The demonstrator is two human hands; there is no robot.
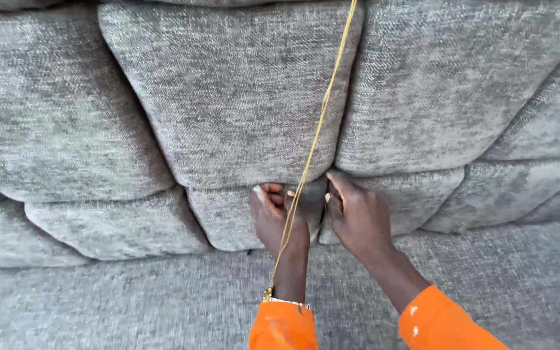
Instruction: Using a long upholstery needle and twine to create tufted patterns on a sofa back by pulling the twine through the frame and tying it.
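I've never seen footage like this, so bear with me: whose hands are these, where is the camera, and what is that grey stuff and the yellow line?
There is no machine here. A person wears a camera on the head, so this single picture looks down at their own two hands, in orange sleeves. The grey stuff is tufted upholstery: padded fabric cushions divided by deep seams. The left hand and right hand both press at the spot where several seams meet. A thin yellow cord runs from the top of the picture down across the left hand to its wrist. Whether the fingers actually pinch the cord cannot be told.
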